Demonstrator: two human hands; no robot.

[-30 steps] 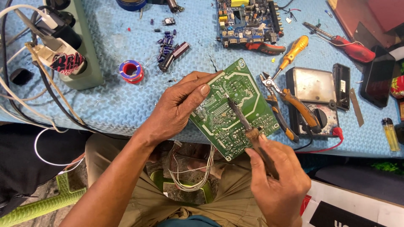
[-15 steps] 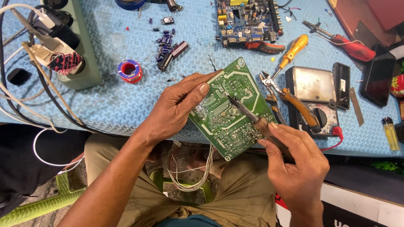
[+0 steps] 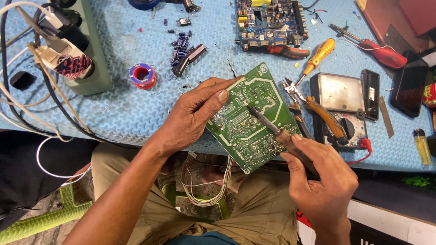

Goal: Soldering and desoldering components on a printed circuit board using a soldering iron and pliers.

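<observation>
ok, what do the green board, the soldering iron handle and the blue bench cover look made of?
Green circuit board: looks like rigid laminate, glossy green coating, pale traces and solder dots. Soldering iron in the right hand: dark metal shaft; brown handle, possibly wood, mostly covered by the grip. Blue bench mat: soft-looking, wavy ribbed texture, likely foam or rubber. The left hand steadies the board.

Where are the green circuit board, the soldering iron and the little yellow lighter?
Green circuit board [image 3: 247,122], head view, bare middle of board.
Soldering iron [image 3: 265,122], head view, metal shaft.
Yellow lighter [image 3: 422,147], head view, its body.
</observation>
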